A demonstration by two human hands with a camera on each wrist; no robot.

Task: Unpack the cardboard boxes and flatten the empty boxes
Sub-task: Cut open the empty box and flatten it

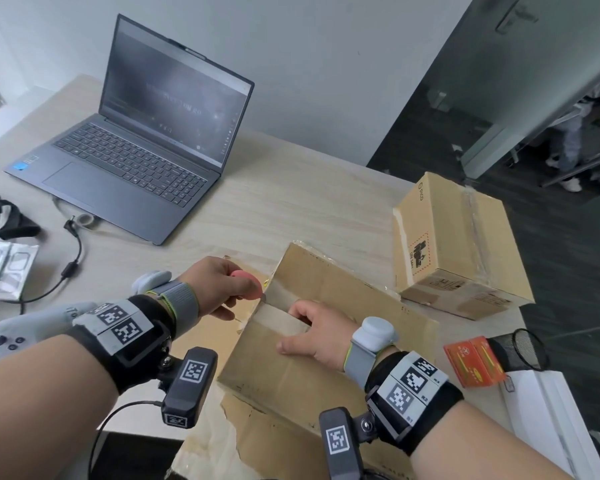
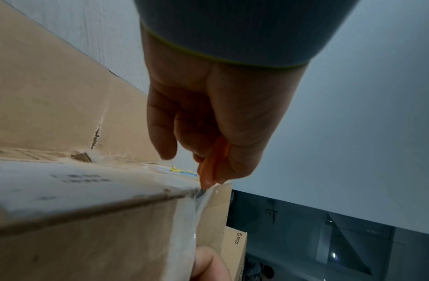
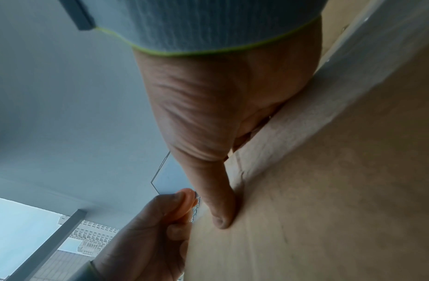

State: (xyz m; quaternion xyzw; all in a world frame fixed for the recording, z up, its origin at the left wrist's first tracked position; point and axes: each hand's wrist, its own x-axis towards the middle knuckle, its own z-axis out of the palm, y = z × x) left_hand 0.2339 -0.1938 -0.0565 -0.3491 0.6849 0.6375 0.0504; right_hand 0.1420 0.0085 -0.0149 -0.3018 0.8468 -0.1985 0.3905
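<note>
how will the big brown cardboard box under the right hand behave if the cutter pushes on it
The big brown cardboard box sits tilted, so it will probably slide or rock; the right hand pressing on top likely steadies it. Creased, worn panels suggest it flexes. Weight can't be judged.

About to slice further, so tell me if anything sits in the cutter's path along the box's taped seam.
Yes: the right hand presses on the tape just ahead of the pink cutter held by the left hand at the box edge.
</note>
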